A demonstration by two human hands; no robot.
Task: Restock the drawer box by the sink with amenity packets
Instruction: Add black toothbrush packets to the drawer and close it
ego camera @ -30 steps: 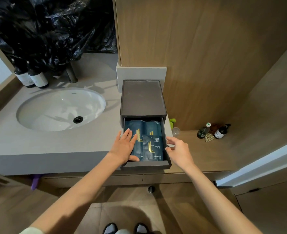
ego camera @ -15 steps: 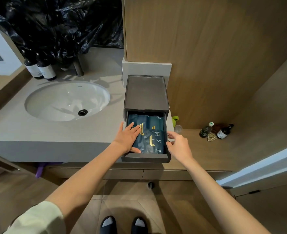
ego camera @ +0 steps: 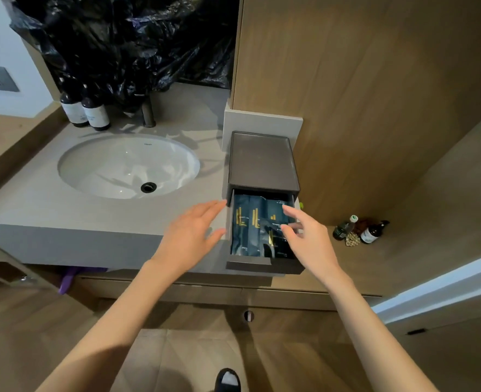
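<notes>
A dark grey drawer box (ego camera: 262, 162) stands on the counter to the right of the sink (ego camera: 126, 165). Its drawer (ego camera: 247, 265) is pulled out and holds several dark blue amenity packets (ego camera: 250, 224) with gold marks. My left hand (ego camera: 191, 236) hovers just left of the drawer, fingers spread, holding nothing. My right hand (ego camera: 307, 236) is over the drawer's right side, its fingertips on or just above the packets; it covers part of them. I cannot tell whether it pinches one.
Two dark bottles (ego camera: 86, 111) and a faucet (ego camera: 148, 114) stand behind the sink, under a black plastic sheet (ego camera: 126, 41). Small bottles (ego camera: 358, 230) sit on the lower wooden shelf to the right. A wooden wall panel rises right behind the box.
My left hand has lifted off the packets and moved left, out of the drawer. My right hand has moved from the drawer's right edge in over the packets.
</notes>
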